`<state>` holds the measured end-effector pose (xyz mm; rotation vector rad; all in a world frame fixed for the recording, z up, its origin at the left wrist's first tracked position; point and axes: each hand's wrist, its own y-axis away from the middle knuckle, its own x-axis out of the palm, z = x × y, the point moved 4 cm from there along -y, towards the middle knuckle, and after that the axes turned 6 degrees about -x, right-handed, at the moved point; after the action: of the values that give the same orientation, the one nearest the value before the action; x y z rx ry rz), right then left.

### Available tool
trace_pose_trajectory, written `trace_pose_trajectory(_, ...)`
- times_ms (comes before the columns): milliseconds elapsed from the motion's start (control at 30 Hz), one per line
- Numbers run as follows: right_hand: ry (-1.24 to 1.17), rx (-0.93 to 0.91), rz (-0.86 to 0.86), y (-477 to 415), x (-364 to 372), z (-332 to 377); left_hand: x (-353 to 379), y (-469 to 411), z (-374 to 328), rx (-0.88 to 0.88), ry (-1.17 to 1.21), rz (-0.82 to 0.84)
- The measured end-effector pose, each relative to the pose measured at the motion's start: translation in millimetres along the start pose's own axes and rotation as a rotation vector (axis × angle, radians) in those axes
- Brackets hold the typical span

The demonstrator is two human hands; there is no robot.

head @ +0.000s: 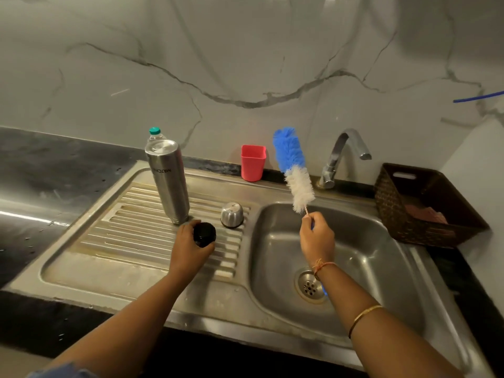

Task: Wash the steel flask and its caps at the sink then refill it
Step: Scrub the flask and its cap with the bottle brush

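The steel flask [168, 181] stands upside down on the ribbed drainboard [131, 230]. To its right, a steel outer cap [232, 214] sits dome up on the same ribs. My left hand [188, 246] grips a black inner cap [204, 234] just in front of the flask. Over the sink basin [376, 255], my right hand [317, 237] holds a bottle brush [293, 167] by its thin handle, its blue and white bristles pointing up.
A tap [343, 156] rises behind the basin. A pink cup [253, 162] stands at the back edge, and a plastic bottle with a green cap [155, 132] is behind the flask. A dark woven basket [425, 205] sits right of the sink. The drain [309, 286] is open.
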<state>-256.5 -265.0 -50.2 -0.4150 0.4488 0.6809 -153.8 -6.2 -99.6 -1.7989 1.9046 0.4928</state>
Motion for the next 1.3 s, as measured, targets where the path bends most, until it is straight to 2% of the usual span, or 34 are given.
trace_pose_trajectory(300,0.066,-0.012,-0.049,-12.3,26.4,19.7,-14.6,-23.7,33.0,-0.007,0.053,0.148)
trace_pose_trajectory(533,0.173,-0.049,-0.047,-26.3,28.8,21.3,-17.1,-26.7,39.2,0.083,0.064,0.214)
trace_pose_trajectory(633,0.312,-0.166,-0.035,-45.7,17.1,30.4,-22.3,-27.8,33.4,0.2,-0.017,0.127)
trace_pose_trajectory(733,0.515,-0.301,0.056,-73.4,4.8,51.1,-20.8,-30.5,11.5,0.319,-0.069,0.042)
trace_pose_trajectory(867,0.891,-0.39,0.212,-113.5,-1.4,82.9,-4.5,-43.2,-25.6,0.398,-0.08,0.083)
trace_pose_trajectory(933,1.045,-0.41,0.255,-127.3,-3.4,99.1,7.5,-52.6,-40.5,0.359,-0.089,0.154)
trace_pose_trajectory(1100,1.3,-0.496,0.306,-148.6,5.5,138.9,45.0,-73.6,-50.6,0.114,-0.14,0.392)
trace_pose_trajectory(1300,1.442,-0.6,0.296,-156.2,26.4,163.3,71.4,-78.0,-49.1,0.089,-0.203,0.402)
